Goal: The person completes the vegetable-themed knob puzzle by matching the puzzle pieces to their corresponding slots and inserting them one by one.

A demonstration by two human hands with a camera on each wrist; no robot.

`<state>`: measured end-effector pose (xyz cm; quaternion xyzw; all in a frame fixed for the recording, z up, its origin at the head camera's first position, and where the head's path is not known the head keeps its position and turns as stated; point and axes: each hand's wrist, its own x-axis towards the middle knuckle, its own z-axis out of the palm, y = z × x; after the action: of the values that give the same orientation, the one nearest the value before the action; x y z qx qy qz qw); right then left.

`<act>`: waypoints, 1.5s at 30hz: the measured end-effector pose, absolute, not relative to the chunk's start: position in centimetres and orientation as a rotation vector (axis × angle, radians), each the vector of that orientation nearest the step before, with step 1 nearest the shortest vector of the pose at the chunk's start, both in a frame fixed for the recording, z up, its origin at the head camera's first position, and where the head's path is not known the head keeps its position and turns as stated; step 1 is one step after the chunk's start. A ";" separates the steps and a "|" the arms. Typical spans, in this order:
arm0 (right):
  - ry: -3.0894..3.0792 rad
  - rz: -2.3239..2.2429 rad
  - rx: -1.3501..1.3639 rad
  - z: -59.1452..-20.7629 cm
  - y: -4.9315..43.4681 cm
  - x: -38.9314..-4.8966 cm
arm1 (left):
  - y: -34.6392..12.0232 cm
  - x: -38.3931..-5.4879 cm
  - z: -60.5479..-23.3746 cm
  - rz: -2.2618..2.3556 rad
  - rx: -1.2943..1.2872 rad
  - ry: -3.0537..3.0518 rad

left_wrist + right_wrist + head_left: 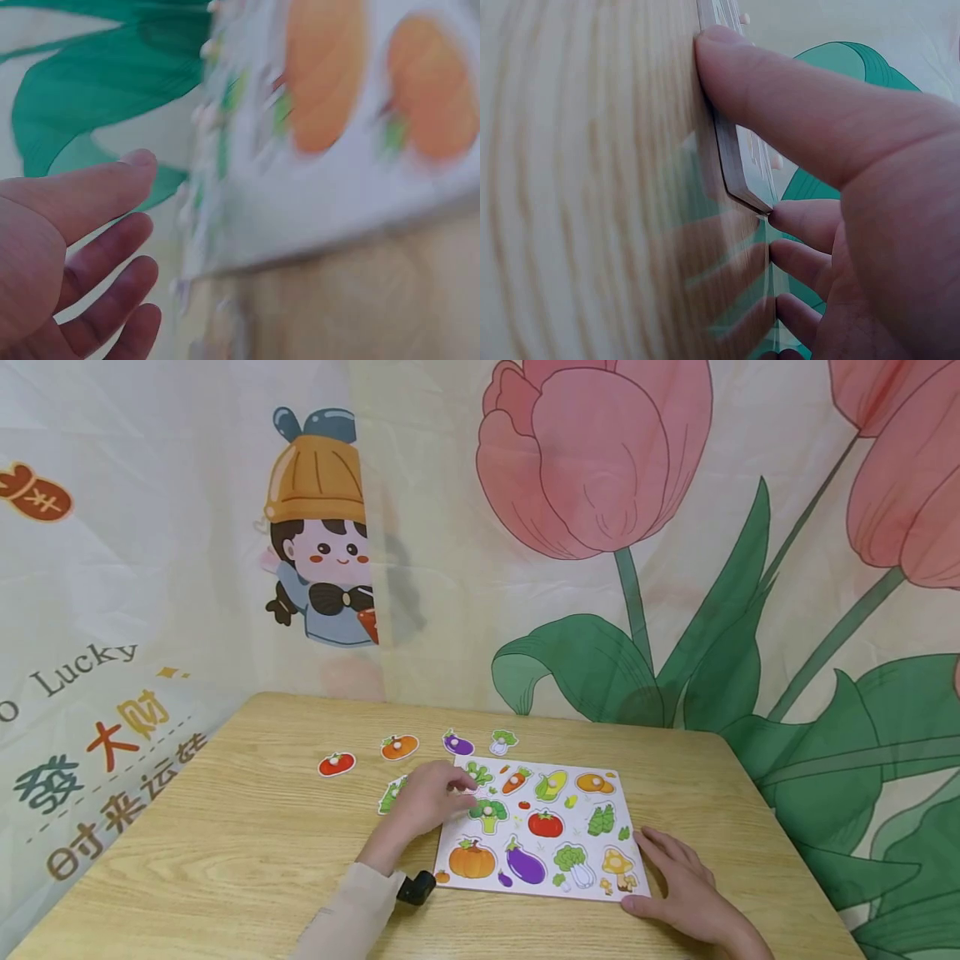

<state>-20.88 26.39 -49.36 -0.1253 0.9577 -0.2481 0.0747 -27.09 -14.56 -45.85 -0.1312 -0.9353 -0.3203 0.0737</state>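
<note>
A white vegetable puzzle board (517, 885) lies on the wooden table. My left hand (427, 797) hovers over its left edge, fingertips near the knobbed broccoli piece (491, 821). Loosely bent fingers and a spread thumb show on the left hand (82, 232) in the left wrist view, with nothing between them. At the near right corner, my right hand (686, 893) holds the board, thumb at the front edge and fingers along the right side. The right wrist view shows the thumb (780, 97) and index fingertip against the board's edges (731, 161).
Loose knobbed pieces lie beyond and left of the board: tomato (336, 765), pumpkin (400, 747), eggplant (458, 743) and bok choy (503, 742). A green piece (392, 795) is partly hidden by my left hand. Carrot (516, 782) and corn (551, 786) pieces sit in the board.
</note>
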 end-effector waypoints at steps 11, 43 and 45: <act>2.854 -0.767 -0.389 -49.5 26.1 -20.9 | -23.5 -27.2 -44.0 -0.905 -0.274 -2.676; 2.862 -0.777 -0.352 -49.3 26.2 -20.9 | -36.2 -30.2 -46.9 -0.709 -0.211 -2.834; 2.866 -0.779 -0.354 -49.2 26.3 -20.8 | -36.3 -30.3 -47.0 -0.702 -0.215 -2.835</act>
<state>-20.85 26.26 -49.24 -0.1181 0.9555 -0.2596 0.0755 -30.33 -36.26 -46.95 -0.0729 -0.9626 -0.2384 0.1062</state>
